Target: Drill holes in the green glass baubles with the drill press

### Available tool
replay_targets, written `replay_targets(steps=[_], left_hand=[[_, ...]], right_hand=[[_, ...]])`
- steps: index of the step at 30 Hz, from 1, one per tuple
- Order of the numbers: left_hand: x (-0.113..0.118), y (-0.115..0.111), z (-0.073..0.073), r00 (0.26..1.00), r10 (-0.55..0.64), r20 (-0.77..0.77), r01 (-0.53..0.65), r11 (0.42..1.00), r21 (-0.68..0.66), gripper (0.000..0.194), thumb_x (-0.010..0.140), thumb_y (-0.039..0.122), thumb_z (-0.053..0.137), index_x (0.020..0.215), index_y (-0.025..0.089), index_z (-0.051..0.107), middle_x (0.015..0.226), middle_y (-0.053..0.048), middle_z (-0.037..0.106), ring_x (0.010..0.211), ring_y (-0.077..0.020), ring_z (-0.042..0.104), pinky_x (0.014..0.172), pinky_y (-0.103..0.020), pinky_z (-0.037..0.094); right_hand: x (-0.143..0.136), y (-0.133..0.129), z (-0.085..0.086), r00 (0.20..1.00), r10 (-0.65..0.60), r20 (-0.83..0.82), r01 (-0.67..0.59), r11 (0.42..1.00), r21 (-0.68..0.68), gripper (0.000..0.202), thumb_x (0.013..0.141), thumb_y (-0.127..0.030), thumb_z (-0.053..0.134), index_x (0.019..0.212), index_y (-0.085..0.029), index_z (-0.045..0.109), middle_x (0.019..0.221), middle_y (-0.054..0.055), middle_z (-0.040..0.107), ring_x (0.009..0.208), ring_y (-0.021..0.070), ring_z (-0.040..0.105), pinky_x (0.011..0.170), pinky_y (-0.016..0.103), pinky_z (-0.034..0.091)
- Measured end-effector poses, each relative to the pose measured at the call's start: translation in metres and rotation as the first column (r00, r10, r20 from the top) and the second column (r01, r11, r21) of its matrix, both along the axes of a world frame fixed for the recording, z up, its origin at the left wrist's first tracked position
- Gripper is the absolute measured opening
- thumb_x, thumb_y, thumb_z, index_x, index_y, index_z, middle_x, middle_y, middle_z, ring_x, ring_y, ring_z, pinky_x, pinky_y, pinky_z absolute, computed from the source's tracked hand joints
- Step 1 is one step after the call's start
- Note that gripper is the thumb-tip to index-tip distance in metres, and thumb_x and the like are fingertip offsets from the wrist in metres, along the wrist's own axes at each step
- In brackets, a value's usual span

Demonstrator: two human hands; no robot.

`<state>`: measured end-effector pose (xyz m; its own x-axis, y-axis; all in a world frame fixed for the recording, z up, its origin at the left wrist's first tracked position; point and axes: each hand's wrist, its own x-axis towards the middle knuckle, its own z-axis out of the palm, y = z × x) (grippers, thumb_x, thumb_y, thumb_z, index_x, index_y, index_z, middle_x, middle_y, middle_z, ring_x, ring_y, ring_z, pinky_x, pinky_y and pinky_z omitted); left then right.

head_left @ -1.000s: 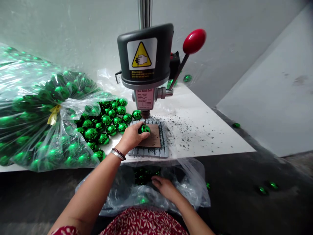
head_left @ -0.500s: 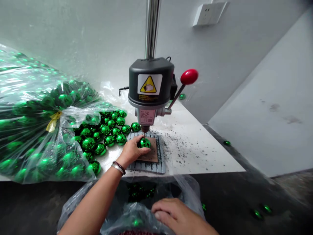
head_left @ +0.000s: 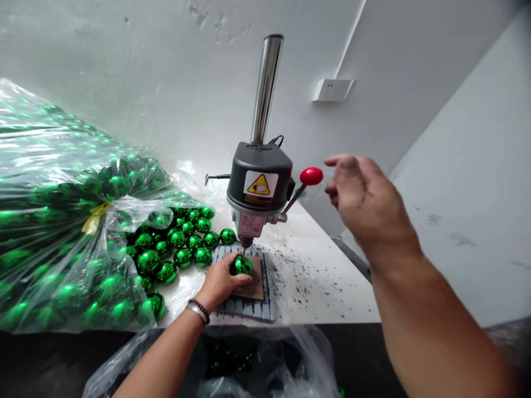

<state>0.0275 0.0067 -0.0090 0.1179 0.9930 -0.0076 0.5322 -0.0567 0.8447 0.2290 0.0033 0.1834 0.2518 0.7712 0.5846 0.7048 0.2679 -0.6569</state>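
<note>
White table [head_left: 332, 293], dark flecks. Left hand [head_left: 222, 281] pinching green ball [head_left: 241, 265] under drill bit [head_left: 244, 251]; my right [head_left: 360, 202] near red knob [head_left: 311, 176], fingers part-curled, holding nothing.

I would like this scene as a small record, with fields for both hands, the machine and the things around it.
left hand: holds a green ball over a brown board
right hand: raised, empty, near the red knob, not touching
machine: bench drill, its bit above the ball
left side: loose green balls; plastic bag with yellow tie
table: white, with dark chips
</note>
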Motion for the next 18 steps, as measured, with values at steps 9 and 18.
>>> replay_targets(steps=[9,18], left_hand=[[-0.001,-0.001,-0.011,1.000,0.010,-0.013,-0.009,0.999,0.049,0.063,0.067,0.034,0.074,0.127,0.024,0.057,0.113,-0.006,0.068,0.105,-0.0246,0.062,0.098,-0.038,0.044],[-0.003,0.000,-0.015,1.000,-0.010,0.007,0.009,0.997,0.074,0.062,0.067,0.035,0.074,0.126,0.025,0.058,0.109,-0.004,0.069,0.100,-0.0237,0.063,0.096,-0.036,0.045]], right_hand=[[-0.034,0.020,0.026,0.964,-0.090,0.251,0.134,0.977,-0.165,0.040,0.092,-0.034,0.031,0.076,-0.010,0.059,0.062,-0.003,0.043,0.060,0.0006,0.025,0.077,0.024,0.035],[-0.035,-0.013,-0.007,0.979,-0.114,0.172,0.109,0.993,0.035,0.029,0.089,-0.031,0.036,0.072,-0.012,0.050,0.062,-0.004,0.042,0.060,0.0008,0.031,0.064,0.018,0.026]])
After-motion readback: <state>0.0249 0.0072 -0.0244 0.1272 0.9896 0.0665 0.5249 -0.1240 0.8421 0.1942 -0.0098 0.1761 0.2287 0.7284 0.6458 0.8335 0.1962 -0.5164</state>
